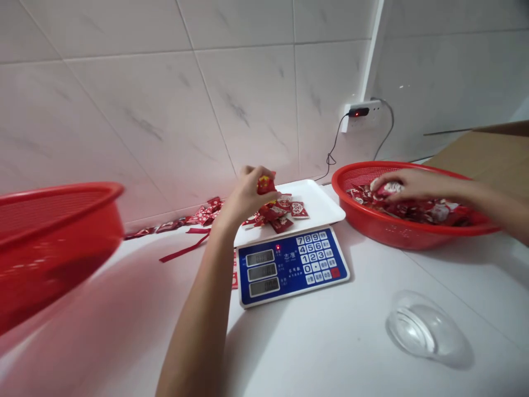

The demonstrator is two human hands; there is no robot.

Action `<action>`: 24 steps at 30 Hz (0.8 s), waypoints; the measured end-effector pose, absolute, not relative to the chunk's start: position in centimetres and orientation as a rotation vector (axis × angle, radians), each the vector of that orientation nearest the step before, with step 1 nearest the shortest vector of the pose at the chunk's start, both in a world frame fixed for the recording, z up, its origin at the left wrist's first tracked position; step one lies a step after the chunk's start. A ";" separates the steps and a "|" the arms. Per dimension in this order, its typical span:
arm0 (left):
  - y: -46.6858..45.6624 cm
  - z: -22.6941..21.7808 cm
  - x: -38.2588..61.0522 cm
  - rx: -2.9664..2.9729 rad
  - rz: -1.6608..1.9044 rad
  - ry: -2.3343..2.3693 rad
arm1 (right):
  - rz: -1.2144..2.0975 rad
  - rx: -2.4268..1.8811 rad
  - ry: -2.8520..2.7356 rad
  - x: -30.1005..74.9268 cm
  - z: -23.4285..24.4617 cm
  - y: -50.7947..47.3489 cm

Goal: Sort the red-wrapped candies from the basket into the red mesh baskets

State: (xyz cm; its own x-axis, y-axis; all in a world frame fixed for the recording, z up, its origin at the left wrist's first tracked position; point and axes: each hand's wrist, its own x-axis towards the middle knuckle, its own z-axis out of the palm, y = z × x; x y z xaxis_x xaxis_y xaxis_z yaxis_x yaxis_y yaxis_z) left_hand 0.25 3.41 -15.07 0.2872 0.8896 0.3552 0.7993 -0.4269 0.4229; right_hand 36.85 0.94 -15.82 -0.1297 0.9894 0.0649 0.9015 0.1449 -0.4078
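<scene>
My left hand (253, 193) is closed on a red and yellow candy packet (265, 184), just above the white pan (320, 201) of a digital scale (293, 266). Several red wrapped candies (282, 208) lie in a small heap on that pan, partly behind the hand. To the right, my right hand (392, 184) reaches into a red plastic basket (397, 237) of wrapped candies (417, 212). Its fingers curl around red and white packets (389, 189) there. The scale's blue panel faces me with its three displays lit faintly.
Another red basket (61, 242) stands at the left. Loose red packets (204, 214) and a red ribbon (184, 252) lie along the tiled wall. A clear plastic bowl (425, 331) sits front right. A cardboard box (491, 154) and a wall socket with cables (363, 116) are behind.
</scene>
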 end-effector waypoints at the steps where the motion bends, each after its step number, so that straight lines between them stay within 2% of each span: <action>1: 3.3 -14.9 0.1 2.371 0.915 1.564 | 0.374 -1.765 -2.015 35.9 -15.0 1.0; 5: 2.8 -14.2 -0.5 2.324 1.233 1.422 | 0.414 -1.547 -1.607 29.8 -12.2 0.7; 9: 1.5 -13.3 -0.6 2.308 1.427 1.340 | 0.477 -1.410 -1.640 23.9 -10.8 0.6; 16: 0.5 -12.5 -0.7 2.315 1.462 1.326 | 0.576 -1.238 -1.682 20.9 -11.4 1.4; 24: 0.4 -12.4 -0.7 2.382 1.483 1.281 | 0.547 -1.087 -1.733 19.9 -12.9 2.4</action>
State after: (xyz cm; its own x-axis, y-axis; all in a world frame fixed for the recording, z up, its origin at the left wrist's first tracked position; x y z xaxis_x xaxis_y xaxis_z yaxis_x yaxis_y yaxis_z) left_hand -0.73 0.40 -12.44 0.1932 0.6685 0.7182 0.6134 -0.6536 0.4433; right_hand 19.89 2.39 -12.91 -0.1194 0.8591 0.4978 0.4177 0.4983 -0.7598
